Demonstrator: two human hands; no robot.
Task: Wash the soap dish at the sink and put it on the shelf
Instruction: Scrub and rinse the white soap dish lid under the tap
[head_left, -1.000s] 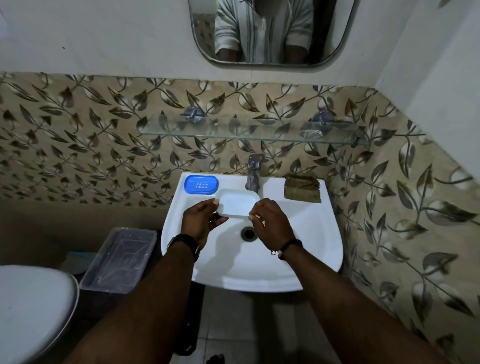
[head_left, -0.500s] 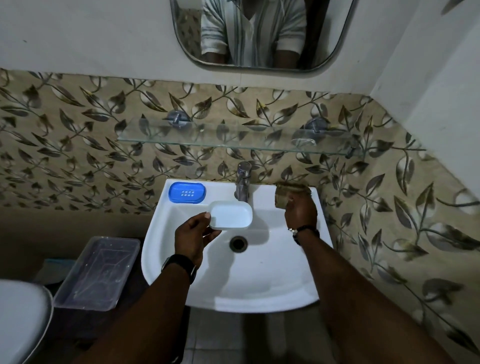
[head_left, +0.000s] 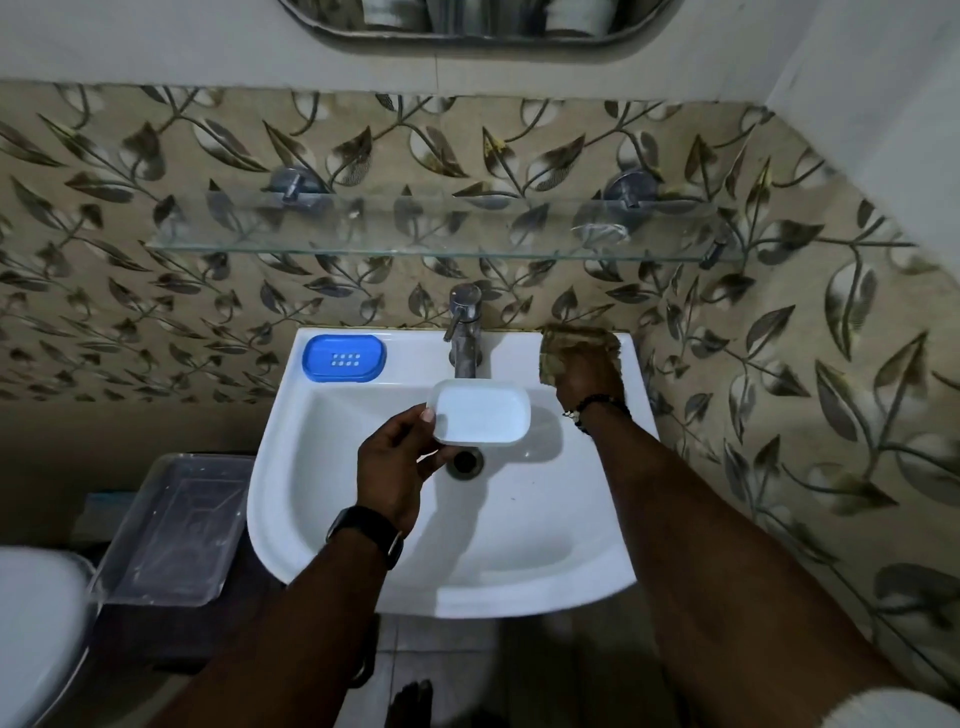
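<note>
My left hand (head_left: 397, 462) pinches the left end of a white soap dish tray (head_left: 480, 412) and holds it over the white sink (head_left: 332, 499), just below the chrome tap (head_left: 464, 330). The blue perforated soap dish part (head_left: 344, 357) lies on the sink's back left ledge. My right hand (head_left: 587, 371) grips a brownish scrub pad (head_left: 558, 345) on the back right ledge. A glass shelf (head_left: 441, 228) hangs on the tiled wall above the tap.
A clear plastic tub (head_left: 174, 530) sits left of the sink, next to a white toilet (head_left: 36, 634). The drain (head_left: 465, 461) lies under the dish. A mirror (head_left: 467, 26) is above the shelf. The tiled wall closes in on the right.
My right hand left the white dish and moved to the back right ledge, where it now grips the scrub pad. My left hand kept holding the dish.
</note>
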